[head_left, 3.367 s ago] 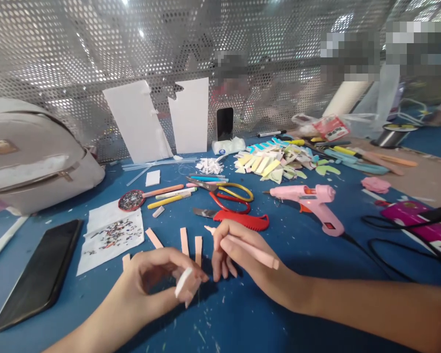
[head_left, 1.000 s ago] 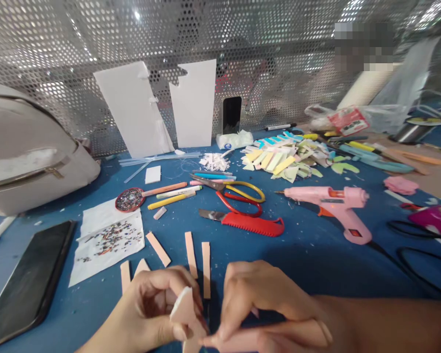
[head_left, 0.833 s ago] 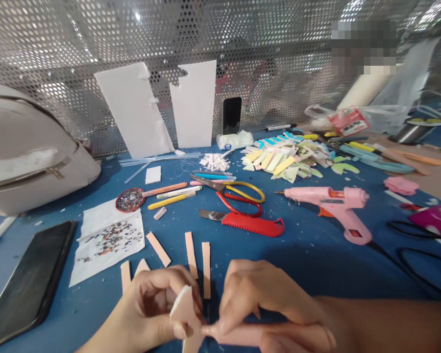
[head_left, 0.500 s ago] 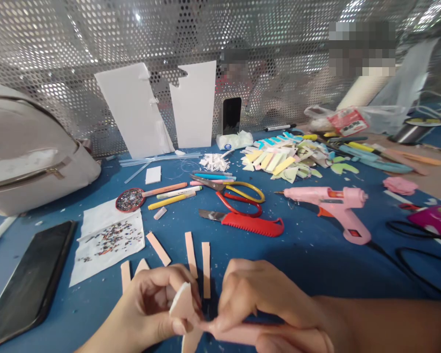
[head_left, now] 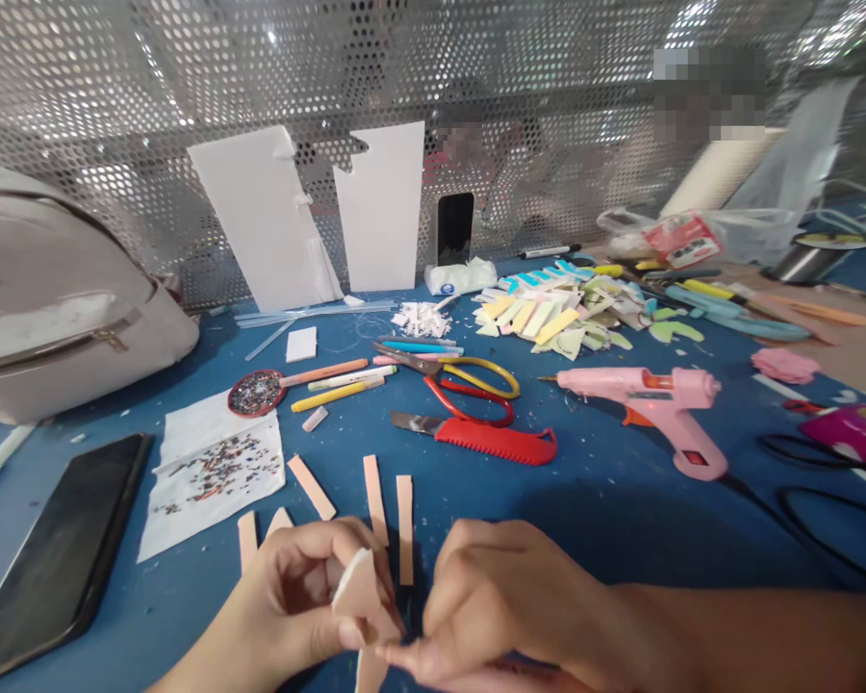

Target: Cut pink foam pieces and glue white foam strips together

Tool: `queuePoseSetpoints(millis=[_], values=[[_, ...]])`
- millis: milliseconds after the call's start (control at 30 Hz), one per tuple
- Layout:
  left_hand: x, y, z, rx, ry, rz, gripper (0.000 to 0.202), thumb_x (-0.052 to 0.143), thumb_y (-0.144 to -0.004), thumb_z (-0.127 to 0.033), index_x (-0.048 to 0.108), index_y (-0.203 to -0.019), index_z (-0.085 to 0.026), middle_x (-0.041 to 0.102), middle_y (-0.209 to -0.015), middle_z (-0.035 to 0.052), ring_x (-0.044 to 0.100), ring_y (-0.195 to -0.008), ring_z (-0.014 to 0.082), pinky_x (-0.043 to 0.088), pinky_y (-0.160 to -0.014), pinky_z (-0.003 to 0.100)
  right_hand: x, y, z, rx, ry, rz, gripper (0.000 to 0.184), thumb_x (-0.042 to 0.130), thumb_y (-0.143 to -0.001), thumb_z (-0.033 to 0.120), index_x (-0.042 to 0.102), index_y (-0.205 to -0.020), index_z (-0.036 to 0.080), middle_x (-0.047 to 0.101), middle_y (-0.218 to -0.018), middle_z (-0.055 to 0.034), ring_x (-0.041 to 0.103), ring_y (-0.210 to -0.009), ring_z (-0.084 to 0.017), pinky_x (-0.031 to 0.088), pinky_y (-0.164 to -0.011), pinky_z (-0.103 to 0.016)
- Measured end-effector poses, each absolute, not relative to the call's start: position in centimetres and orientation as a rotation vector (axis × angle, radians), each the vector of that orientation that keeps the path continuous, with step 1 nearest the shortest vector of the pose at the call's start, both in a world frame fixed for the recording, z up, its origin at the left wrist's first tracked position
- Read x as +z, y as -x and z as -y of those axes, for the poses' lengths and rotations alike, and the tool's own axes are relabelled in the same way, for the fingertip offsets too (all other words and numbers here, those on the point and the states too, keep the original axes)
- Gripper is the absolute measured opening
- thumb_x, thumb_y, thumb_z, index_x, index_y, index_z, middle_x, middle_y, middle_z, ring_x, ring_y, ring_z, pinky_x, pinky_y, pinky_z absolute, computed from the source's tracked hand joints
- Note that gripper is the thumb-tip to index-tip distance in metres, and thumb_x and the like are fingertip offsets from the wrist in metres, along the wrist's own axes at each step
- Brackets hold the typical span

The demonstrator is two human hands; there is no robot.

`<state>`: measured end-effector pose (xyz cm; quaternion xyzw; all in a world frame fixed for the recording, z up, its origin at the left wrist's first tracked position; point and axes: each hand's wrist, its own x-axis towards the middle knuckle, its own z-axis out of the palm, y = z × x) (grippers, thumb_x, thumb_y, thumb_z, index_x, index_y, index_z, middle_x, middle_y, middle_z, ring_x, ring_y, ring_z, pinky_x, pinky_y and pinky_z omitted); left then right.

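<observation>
Between the thumb and fingers of my left hand (head_left: 310,587) is a small peach-coloured foam piece (head_left: 362,589) with a ragged white edge; part of it hangs below the thumb. My right hand (head_left: 512,597) is closed around a peach-pink marker (head_left: 523,671), mostly hidden under the palm. Its front fingers come right up to the foam piece, and I cannot tell whether the marker's tip touches it. Just beyond the hands lie several peach foam strips, among them one strip (head_left: 405,529) standing lengthwise between them.
A red-handled knife (head_left: 495,441), scissors (head_left: 476,371) and pens (head_left: 339,393) lie ahead. A pink glue gun (head_left: 642,395) is at right, its cord trailing. Glitter-strewn paper (head_left: 216,520) and a phone (head_left: 50,558) lie left. Foam scraps (head_left: 548,313) are piled behind.
My right hand has turned and its front fingers have come closer to the foam piece. The marker shows less than before. My left hand keeps its hold nearly unmoved.
</observation>
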<state>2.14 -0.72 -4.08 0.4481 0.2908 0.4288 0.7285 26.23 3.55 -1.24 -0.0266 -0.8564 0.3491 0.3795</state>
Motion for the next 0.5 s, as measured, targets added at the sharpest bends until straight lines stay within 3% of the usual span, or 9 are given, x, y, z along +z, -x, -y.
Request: queuePoseSetpoints(millis=[167, 267, 400, 500], values=[[-4.1, -2.2, 0.7, 0.945, -0.989, -0.640, 0.021, 0.088, -0.078, -0.035, 0.079, -0.089, -0.019, 0.070, -0.085, 0.0040, 0.065, -0.079, 0.0138, 0.050, -0.072, 0.020, -2.4, -26.0, -2.8, 0.827, 0.029, 2.247, 0.040, 0.018, -0.114, 0.037, 0.053, -0.103, 0.022, 0.073, -0.081, 0.0011, 0.068, -0.079, -0.011, 0.049, -0.080, -0.021], [-4.1, -2.3, 0.7, 0.956, -0.974, -0.646, 0.022, 0.088, -0.079, -0.036, 0.079, -0.089, -0.019, 0.070, -0.087, 0.0041, 0.065, -0.079, 0.0135, 0.050, -0.071, 0.020, -2.6, -26.1, -2.7, 0.773, -0.001, 2.285, 0.043, 0.010, -0.114, 0.029, 0.051, -0.103, 0.022, 0.075, -0.092, 0.0010, 0.067, -0.083, -0.010, 0.049, -0.081, -0.019], [-4.0, -2.3, 0.8, 0.954, -0.980, -0.645, 0.022, 0.088, -0.079, -0.036, 0.079, -0.088, -0.018, 0.070, -0.085, 0.0040, 0.065, -0.081, 0.0138, 0.050, -0.073, 0.020, -1.6, -26.2, -2.9, 0.726, 0.064, 2.274, 0.032, 0.029, -0.113, 0.035, 0.053, -0.118, 0.015, 0.075, -0.094, -0.0042, 0.070, -0.091, -0.010, 0.049, -0.093, -0.021], [-4.0, -2.3, 0.8, 0.955, -0.980, -0.653, 0.022, 0.088, -0.078, -0.035, 0.079, -0.088, -0.019, 0.070, -0.085, 0.0043, 0.065, -0.081, 0.0146, 0.050, -0.073, 0.021, -0.9, -26.5, -3.2, 0.708, 0.024, 2.323, 0.024, 0.031, -0.113, 0.027, 0.052, -0.114, 0.017, 0.076, -0.095, -0.0019, 0.070, -0.089, -0.010, 0.050, -0.089, -0.020]])
